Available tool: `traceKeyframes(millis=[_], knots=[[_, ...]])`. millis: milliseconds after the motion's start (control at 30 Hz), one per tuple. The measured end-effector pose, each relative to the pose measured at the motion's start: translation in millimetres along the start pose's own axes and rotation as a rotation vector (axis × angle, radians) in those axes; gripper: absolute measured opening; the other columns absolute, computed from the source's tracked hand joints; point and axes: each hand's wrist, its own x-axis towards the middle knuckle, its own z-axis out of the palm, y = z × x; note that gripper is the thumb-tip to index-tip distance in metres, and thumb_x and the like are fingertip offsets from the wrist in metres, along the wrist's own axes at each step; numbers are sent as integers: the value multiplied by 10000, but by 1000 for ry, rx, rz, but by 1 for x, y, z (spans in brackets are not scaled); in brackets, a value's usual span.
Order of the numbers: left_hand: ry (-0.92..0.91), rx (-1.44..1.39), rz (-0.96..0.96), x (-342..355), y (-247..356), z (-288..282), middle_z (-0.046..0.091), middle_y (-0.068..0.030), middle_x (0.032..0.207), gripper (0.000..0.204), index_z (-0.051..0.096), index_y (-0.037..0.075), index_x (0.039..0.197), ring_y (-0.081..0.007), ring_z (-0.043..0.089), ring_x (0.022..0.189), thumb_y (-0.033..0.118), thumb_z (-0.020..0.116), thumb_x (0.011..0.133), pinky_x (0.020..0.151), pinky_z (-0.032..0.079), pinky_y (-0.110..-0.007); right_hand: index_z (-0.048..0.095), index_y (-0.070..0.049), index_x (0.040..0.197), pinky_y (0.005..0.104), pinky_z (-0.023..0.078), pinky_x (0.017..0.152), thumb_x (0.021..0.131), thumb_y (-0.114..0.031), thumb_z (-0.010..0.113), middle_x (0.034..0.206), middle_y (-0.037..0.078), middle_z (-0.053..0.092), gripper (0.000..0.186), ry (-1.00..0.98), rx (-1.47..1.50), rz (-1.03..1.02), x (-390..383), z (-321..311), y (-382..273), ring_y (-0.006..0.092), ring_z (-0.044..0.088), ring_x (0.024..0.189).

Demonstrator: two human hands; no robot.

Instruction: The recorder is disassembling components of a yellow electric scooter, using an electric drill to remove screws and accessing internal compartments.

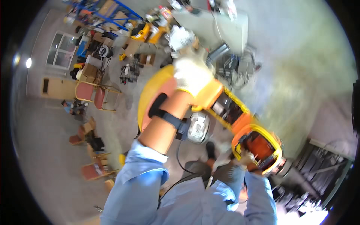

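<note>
Workshop scene, grey concrete floor [292,67], view bowed and motion-blurred. Nearest: light-blue sleeves, with a black strap [170,119] worn on the left forearm and a cable run down from its small box. An orange-and-yellow machine [243,120] is held slantwise in front of the body, upper end away, yellow-rimmed end near the right sleeve. The left hand [193,73], gloved, is placed at the upper end; finger closure cannot be told, glove washed out. The right hand [246,158], also gloved, is set at the yellow-rimmed end; fingers part-hidden, closure cannot be told. The rounded yellow part is partly covered by the left forearm. A whitish oval thing [198,127] is seen between forearm and machine; kind not readable.

Farther: widest floor stretch lies right of the machine, bounded by a dark rack [326,168] at lower right. Left side is narrowed by red chairs [85,91] and cardboard boxes [89,72]. Farthest: blue shelving [125,11], cut off by the lens rim; its contents are blurred.
</note>
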Motion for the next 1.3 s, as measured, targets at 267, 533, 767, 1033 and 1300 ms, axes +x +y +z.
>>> traceKeyframes(millis=[267, 533, 767, 1033, 1300], knots=[[-150, -160, 144, -67, 4, -8, 508, -287, 1418, 497, 604, 28, 1315, -452, 465, 1362, 276, 604, 885, 1200, 283, -561, 678, -61, 942, 452, 582, 706, 759, -123, 696, 902, 128, 663, 194, 1095, 180, -129, -195, -8, 151, 352, 669, 872], [-42, -422, 289, -151, -101, -41, 465, -157, 1498, 638, 567, 163, 1422, -412, 447, 1390, 200, 695, 798, 1163, 355, -525, 677, -80, 802, 437, 580, 700, 845, -116, 686, 788, 120, 681, 57, 776, 30, 509, -316, 89, 171, 332, 683, 764], [372, -1116, -730, -265, -201, -106, 573, -218, 1465, 613, 483, 34, 1484, -325, 671, 1229, 222, 696, 941, 1018, 543, -388, 702, -91, 923, 431, 584, 753, 904, -136, 639, 896, 108, 704, 80, 409, -199, 269, -229, 21, 128, 314, 694, 833], [-410, -275, -393, -450, -144, -58, 442, -251, 1532, 773, 409, 25, 1551, -408, 483, 1370, 320, 671, 886, 1162, 370, -453, 729, -103, 1062, 423, 589, 813, 971, -158, 585, 1020, 95, 730, 179, 441, -770, 43, -117, -144, 112, 294, 707, 911], [-505, -178, -753, -405, -126, -66, 580, -191, 1298, 718, 313, 228, 1614, -371, 611, 1172, 177, 561, 942, 970, 518, -468, 716, -82, 1089, 394, 584, 877, 945, -270, 646, 1107, 116, 745, 247, 650, 289, -269, -111, -181, 37, 330, 715, 1038]])
